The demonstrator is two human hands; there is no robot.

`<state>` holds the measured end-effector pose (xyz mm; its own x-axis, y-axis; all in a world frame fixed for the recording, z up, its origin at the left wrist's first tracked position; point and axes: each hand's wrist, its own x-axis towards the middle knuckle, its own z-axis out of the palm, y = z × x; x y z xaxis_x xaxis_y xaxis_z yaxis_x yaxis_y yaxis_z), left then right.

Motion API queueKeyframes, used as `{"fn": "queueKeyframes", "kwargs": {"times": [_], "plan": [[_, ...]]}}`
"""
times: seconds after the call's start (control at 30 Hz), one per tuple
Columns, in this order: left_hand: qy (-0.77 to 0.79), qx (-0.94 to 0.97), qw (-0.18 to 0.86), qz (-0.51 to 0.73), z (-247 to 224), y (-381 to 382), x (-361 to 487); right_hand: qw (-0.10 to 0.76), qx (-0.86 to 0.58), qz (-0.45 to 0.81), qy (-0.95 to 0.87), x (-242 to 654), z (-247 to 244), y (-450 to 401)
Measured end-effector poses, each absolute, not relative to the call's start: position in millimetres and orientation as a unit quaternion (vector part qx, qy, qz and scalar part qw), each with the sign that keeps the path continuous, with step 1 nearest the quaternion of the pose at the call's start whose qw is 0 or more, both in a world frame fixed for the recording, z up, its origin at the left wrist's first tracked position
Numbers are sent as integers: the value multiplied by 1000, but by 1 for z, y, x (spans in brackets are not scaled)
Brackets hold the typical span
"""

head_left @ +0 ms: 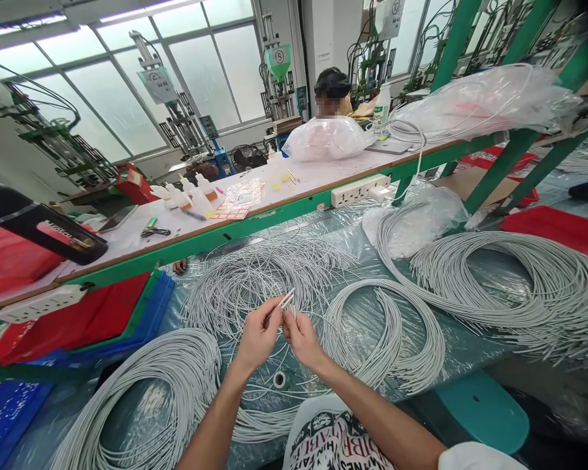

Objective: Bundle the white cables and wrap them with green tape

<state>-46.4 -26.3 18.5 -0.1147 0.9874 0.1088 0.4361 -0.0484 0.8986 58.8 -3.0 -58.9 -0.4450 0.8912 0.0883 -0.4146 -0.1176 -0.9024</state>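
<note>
Close together over the middle of the table are my left hand [259, 334] and my right hand [304, 338]. My left fingers are closed round a few white cable ends [287, 299], which stick out past the fingertips. The right thumb and fingers pinch at the same spot, on the cables just below those ends. Behind my hands spreads a loose tangle of grey-white cables [225, 281]. A small spool [279, 380] stands below them. To the right lies a smaller cable coil [340, 326]; a big coil [176, 365] lies to the left.
Another large coil [558, 281] fills the right side. A green-edged shelf [255, 222] runs across, carrying glue bottles [196, 192], a power strip [357, 192] and plastic bags [328, 140]. Red trays [93, 313] sit left, a teal stool [490, 411] lower right. A person [330, 91] is beyond.
</note>
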Motion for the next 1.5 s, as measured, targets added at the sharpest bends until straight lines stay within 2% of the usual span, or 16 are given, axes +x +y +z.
{"fn": "queueKeyframes", "kwargs": {"times": [0.4, 0.57, 0.8, 0.87, 1.13, 1.3, 1.5], "plan": [[589, 594, 343, 427, 24, -24, -46, 469, -259, 693, -482, 60, -58, -2], [622, 569, 290, 453, 18, -27, -43, 470, -253, 751, -388, 58, -57, 5], [641, 505, 295, 498, -13, -33, -15, 554, -337, 706, -287, 57, -53, 9], [654, 505, 266, 496, -24, -32, -10, 559, -358, 695, -277, 57, -55, 8], [729, 588, 79, 343, -38, -27, -7, 532, -376, 695, -306, 57, -62, 7], [750, 603, 69, 264, -26, -27, -7, 527, -367, 710, -290, 58, -59, 4], [749, 616, 59, 237, -27, -25, -10, 522, -359, 722, -279, 59, -60, 4]]}}
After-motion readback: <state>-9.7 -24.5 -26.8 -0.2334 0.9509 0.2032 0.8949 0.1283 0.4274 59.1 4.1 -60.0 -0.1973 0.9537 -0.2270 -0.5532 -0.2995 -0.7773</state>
